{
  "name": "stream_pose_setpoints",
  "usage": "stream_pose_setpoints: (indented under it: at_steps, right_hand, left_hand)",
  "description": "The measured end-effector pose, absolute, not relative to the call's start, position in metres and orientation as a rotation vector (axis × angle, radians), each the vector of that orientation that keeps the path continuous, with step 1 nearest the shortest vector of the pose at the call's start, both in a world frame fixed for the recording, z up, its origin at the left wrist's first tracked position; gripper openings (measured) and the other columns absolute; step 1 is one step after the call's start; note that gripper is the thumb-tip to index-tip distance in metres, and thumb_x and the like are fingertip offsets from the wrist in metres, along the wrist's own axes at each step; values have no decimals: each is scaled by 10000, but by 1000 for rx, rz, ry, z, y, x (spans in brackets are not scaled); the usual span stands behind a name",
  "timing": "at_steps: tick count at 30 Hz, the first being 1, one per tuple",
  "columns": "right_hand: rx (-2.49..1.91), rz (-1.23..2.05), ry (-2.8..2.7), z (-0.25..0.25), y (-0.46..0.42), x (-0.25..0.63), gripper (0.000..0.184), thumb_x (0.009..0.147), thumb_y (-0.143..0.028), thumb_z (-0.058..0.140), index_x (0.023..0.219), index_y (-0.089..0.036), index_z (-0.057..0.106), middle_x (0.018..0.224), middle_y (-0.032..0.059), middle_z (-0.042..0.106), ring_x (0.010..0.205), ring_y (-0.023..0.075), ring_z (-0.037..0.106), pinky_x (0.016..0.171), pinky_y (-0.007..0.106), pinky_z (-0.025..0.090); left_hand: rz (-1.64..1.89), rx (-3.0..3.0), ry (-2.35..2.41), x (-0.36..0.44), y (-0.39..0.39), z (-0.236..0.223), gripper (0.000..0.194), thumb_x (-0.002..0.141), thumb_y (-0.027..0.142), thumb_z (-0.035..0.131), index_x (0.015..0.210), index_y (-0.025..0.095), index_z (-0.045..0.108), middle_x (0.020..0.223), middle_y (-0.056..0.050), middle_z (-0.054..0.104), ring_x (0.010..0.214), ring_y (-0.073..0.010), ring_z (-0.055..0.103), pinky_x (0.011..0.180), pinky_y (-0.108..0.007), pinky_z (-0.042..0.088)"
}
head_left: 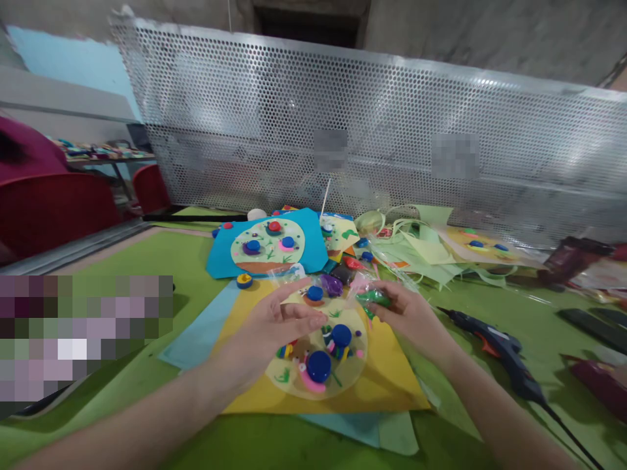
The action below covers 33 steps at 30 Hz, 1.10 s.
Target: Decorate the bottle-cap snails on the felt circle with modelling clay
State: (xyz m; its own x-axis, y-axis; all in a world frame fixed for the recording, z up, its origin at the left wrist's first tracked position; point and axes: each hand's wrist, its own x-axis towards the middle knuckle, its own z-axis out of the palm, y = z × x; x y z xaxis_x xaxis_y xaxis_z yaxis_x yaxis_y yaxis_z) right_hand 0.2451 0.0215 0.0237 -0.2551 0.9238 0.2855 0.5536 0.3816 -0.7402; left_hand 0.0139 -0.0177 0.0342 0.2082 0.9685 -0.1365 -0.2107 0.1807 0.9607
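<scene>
My right hand [404, 310] grips a clear plastic packet of green modelling clay [375, 297] above the right side of a yellow card [386, 365]. Over the card's left side is my left hand [281, 320], thumb and a finger pinched together at the tips; anything between them is too small to make out. The card bears a pale round panel [294, 385] decorated with blue bottle caps [319, 366], coloured clay shapes and green grass-like marks. Packets of purple clay [332, 285] and red clay [353, 263] lie just beyond my hands.
A blue card [218, 258] with a similar picture lies behind. To the right are a glue gun [509, 352] with its cord and pale green paper strips [406, 238]. A perforated metal panel [382, 117] stands along the back. A yellow-filled cap [244, 281] sits at left.
</scene>
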Motion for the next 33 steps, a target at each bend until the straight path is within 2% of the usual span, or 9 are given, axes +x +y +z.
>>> stream_pose_setpoints:
  at_steps: [4, 8, 11, 15, 19, 28, 33]
  right_hand:
    - [-1349, 542, -1969, 18, 26, 249, 253, 791, -323, 529, 996, -192, 600, 926, 62, 661, 783, 199, 614, 646, 323, 502]
    - [-1400, 418, -2052, 10, 32, 255, 239, 807, -287, 527, 1025, -214, 592, 1029, 73, 653, 890, 229, 613, 713, 365, 491]
    - [-1434, 340, -2093, 4, 37, 261, 233, 808, -274, 525, 1024, -218, 593, 1009, 71, 659, 884, 233, 618, 716, 372, 490]
    - [-1488, 205, -2075, 1, 44, 267, 267, 805, -280, 519, 1051, -199, 585, 1004, 81, 657, 944, 257, 596, 799, 426, 468]
    - [-1512, 89, -2052, 2, 46, 269, 293, 810, -296, 504, 1062, -165, 575, 1055, 117, 635, 1021, 286, 562, 866, 459, 432]
    - [-1438, 48, -2111, 11, 29, 255, 283, 844, -323, 475, 1093, -215, 556, 1085, 100, 627, 1034, 290, 558, 842, 477, 453]
    - [-1281, 50, -2238, 14, 13, 240, 271, 864, -282, 478, 1126, -234, 531, 1154, 84, 602, 1103, 270, 518, 932, 480, 400]
  left_hand:
    - [1061, 1018, 959, 13, -18, 33, 637, 724, 222, 736, 1279, 188, 426, 672, 50, 670, 712, -122, 633, 644, -217, 430]
    - [1038, 1005, 951, 12, -19, 35, 673, 709, 250, 746, 1290, 210, 408, 730, 38, 664, 753, -137, 616, 678, -245, 405]
    - [1042, 973, 952, 13, -20, 38, 695, 679, 283, 765, 1276, 208, 418, 732, 46, 636, 776, -136, 589, 689, -249, 374]
    - [1033, 956, 955, 15, -20, 38, 736, 657, 340, 772, 1282, 192, 413, 672, 56, 583, 739, -138, 566, 645, -262, 334]
    - [1041, 926, 941, 14, -19, 34, 673, 658, 371, 768, 1235, 202, 466, 692, 42, 584, 689, -122, 540, 600, -263, 319]
    - [1024, 891, 898, 17, -22, 38, 783, 565, 318, 834, 1223, 159, 440, 613, 72, 567, 522, -77, 465, 525, -238, 325]
    - [1031, 924, 871, 18, -22, 35, 660, 612, 199, 806, 1174, 187, 461, 609, 85, 556, 541, -84, 510, 521, -230, 393]
